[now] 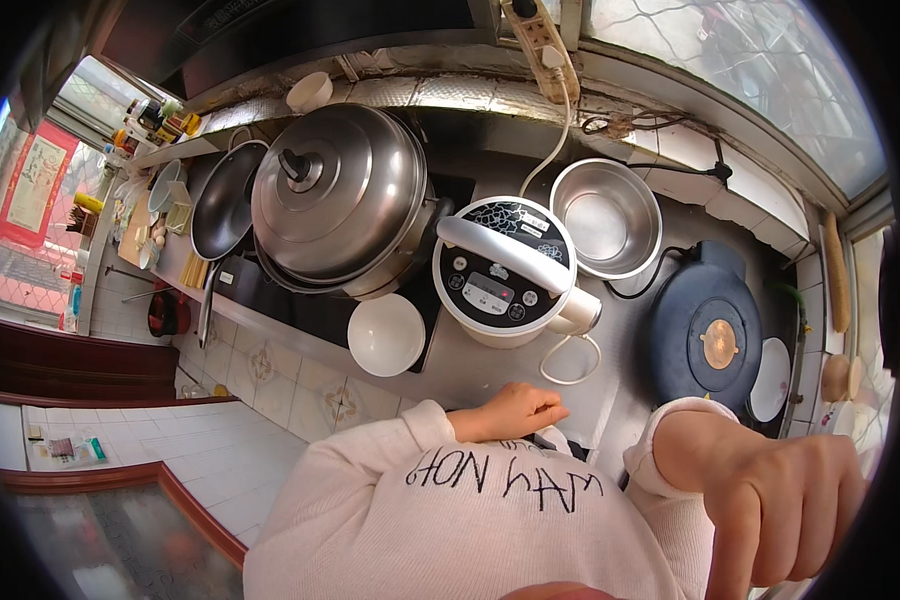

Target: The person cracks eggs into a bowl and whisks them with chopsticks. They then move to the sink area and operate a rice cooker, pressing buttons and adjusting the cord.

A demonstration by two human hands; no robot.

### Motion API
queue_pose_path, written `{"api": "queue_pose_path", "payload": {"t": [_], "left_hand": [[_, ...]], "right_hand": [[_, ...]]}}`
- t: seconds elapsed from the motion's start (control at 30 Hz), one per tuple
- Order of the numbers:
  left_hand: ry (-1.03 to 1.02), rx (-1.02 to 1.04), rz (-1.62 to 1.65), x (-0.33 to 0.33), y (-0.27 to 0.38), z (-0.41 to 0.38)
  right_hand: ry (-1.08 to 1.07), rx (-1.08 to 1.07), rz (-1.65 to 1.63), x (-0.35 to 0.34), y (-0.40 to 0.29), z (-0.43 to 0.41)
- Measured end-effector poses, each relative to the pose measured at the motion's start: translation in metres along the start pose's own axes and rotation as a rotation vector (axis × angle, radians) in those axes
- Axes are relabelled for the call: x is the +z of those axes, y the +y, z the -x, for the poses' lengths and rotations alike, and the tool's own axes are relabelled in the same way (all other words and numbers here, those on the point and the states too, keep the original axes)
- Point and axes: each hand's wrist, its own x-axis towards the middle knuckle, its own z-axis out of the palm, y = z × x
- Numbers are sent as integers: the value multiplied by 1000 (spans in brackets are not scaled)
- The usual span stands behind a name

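My left hand point(513, 412) rests with curled fingers in front of my belly, at the counter's front edge. No object shows in it. Raised close to the camera at the lower right is my right hand point(787, 502), its knuckles bent; its fingertips and anything they touch are hidden. Beyond the left hand stands a white soymilk maker point(487, 327) with a silver handle, a black top panel and a lit red light. A white bowl point(386, 335) sits left of it. To the right lies a closed dark blue electric griddle point(679, 337).
A large lidded steel pot point(345, 225) and a black wok point(229, 202) stand on the cooktop at left. Behind the soymilk maker are a steel basin point(607, 217) and a power strip point(541, 49) with a plugged-in cord. A white plate point(771, 379) stands beside the griddle.
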Motion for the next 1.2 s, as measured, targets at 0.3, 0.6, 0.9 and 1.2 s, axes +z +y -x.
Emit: {"api": "queue_pose_path", "payload": {"t": [0.3, 0.6, 0.9, 1.2], "left_hand": [[4, -4, 31, -2, 4, -3], [-45, -7, 57, -2, 2, -8], [-50, -28, 70, -3, 3, -9], [-54, -50, 90, 1, -3, -8]], "right_hand": [[37, -60, 62, -3, 4, -2], [44, 43, 26, -3, -8, 10], [-169, -42, 36, -35, 8, 0], [-41, 76, 55, -13, -7, 11]]}}
